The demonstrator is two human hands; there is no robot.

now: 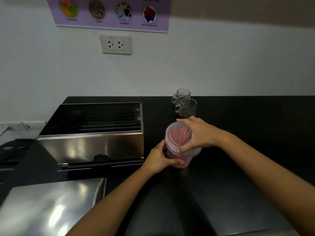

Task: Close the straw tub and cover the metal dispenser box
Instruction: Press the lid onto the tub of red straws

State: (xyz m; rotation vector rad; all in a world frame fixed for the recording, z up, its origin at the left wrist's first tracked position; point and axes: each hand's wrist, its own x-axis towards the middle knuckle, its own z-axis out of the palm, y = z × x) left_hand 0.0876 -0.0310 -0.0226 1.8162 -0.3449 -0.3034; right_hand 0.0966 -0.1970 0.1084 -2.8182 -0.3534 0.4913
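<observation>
Your straw tub (179,150) stands on the black counter (247,133), just right of the metal dispenser box (90,147) and near the front of two glass mugs (185,106); its long axis runs vertical, mouth up, leaning slightly toward you in this wide view. Appearance: clear, faintly cloudy plastic, round, narrowing toward the base; packed with red-pink straws (180,135) that stand on end and fan out under the top. A translucent lid (177,132) sits over the mouth — whether it is fully seated all round you cannot tell from here. Your left hand (162,157) is curled around the lower wall of the tub, thumb across the front, fingers hidden behind; a closed grasp on the body. Your right hand (199,133) lies over the far-right part of the lid, fingers spread along the rim and thumb pressed on the near edge — clamped on the lid. Dispenser box: brushed steel, long axis running left to right, parallel to the wall; its top is open, dark interior showing, and dark straws lie lengthwise inside and in the slot along the front foot. The metal cover (51,205) lies apart at the near left corner, well clear of the box, curved edge toward the right; a white wall socket (115,44) sits above the box.
</observation>
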